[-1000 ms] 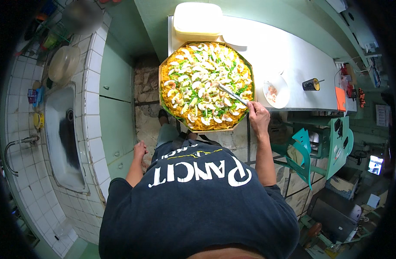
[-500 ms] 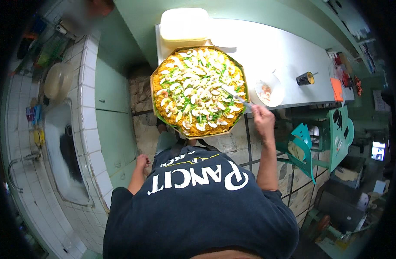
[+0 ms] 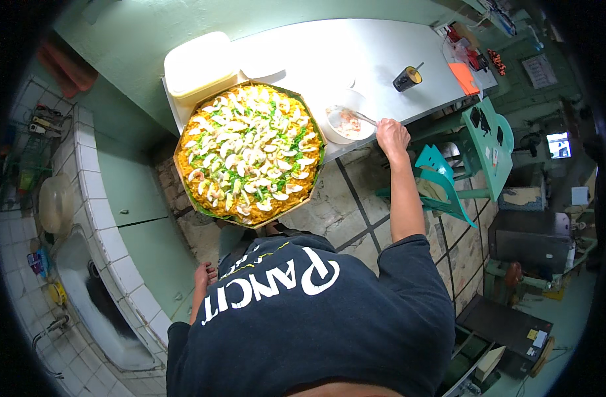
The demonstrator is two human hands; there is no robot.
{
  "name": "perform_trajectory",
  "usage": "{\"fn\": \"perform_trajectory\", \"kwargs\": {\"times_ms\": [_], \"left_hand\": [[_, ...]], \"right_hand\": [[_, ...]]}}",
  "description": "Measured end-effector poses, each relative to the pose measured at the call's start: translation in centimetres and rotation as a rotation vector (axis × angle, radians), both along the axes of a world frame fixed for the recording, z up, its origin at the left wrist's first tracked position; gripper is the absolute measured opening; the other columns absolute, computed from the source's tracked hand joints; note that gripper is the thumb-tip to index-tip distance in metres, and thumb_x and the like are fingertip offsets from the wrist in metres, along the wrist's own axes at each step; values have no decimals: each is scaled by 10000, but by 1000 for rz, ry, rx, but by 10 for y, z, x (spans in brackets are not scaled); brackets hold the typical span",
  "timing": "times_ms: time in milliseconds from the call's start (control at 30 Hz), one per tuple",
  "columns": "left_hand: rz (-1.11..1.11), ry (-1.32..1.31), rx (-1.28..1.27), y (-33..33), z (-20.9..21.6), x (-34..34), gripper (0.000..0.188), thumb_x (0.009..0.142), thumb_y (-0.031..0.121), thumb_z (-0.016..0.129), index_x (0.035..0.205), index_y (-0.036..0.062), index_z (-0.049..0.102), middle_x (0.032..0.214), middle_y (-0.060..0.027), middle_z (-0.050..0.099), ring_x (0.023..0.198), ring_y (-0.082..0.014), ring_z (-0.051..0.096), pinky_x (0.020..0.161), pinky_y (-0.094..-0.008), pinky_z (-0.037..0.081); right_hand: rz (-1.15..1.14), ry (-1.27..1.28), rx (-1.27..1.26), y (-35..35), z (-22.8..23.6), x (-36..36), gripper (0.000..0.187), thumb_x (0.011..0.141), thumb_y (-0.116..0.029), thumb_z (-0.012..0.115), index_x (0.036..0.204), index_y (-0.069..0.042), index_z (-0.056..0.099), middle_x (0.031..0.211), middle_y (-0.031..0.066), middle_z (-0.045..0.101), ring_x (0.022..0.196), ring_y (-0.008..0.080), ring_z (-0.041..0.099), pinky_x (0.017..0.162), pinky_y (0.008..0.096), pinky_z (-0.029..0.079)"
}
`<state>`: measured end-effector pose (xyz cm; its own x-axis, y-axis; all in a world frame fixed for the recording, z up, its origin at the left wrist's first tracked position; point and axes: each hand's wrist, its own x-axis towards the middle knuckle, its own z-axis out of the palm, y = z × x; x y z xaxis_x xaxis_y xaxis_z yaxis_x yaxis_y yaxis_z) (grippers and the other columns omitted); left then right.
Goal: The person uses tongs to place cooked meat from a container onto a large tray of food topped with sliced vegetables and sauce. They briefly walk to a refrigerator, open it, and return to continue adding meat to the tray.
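My right hand (image 3: 392,137) is closed round the handle of a slim metal utensil (image 3: 362,118). The utensil's far end reaches into a white bowl (image 3: 341,135) holding a little pinkish, shrimp-like food; its exact kind is unclear. Left of the bowl, an eight-sided tray (image 3: 291,213) juts over the counter's near edge. It is full of orange noodles (image 3: 190,162) topped with chopped greens and pale egg slices (image 3: 233,142). Down at my left side, my left hand (image 3: 207,272) hangs with loosely bent fingers and nothing in it, close to the green cabinet.
A lidded pale container (image 3: 200,63) stands behind the tray on the white counter (image 3: 375,49). Farther right are a dark cup (image 3: 407,79) with a stick in it and an orange sheet (image 3: 463,79). Teal chairs (image 3: 442,188) stand right; a sink (image 3: 108,311) is left.
My right hand has carried the utensil from over the noodles rightward into the white bowl. The whole view has turned, so the tray appears farther left. My left hand still hangs down.
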<state>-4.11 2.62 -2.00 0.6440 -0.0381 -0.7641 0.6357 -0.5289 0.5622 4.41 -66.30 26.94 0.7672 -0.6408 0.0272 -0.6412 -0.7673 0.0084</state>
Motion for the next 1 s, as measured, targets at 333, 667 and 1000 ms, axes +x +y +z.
{"fn": "perform_trajectory", "kwargs": {"times_ms": [333,667,1000], "left_hand": [[-91,-31,0,2,-17,-8,348,936,352,453,1199,150,559,911,-21,618,679,-175,601,564,-369,470],[286,193,-122,-6,-4,-10,323,886,374,546,1131,170,596,918,-7,599,708,-147,583,545,-316,441],[317,273,-48,-14,0,-3,326,913,383,522,1167,192,596,917,11,611,695,-137,580,582,-318,453]], "right_hand": [[-31,-46,101,-3,-14,11,303,885,-352,542,956,-104,702,951,200,674,928,405,635,818,491,493],[298,-445,561,80,26,-24,279,908,-273,592,1007,-30,686,872,195,676,782,280,670,710,356,493],[112,-712,689,76,17,-34,242,934,-208,597,1002,7,686,864,62,677,817,140,602,758,281,468]]}}
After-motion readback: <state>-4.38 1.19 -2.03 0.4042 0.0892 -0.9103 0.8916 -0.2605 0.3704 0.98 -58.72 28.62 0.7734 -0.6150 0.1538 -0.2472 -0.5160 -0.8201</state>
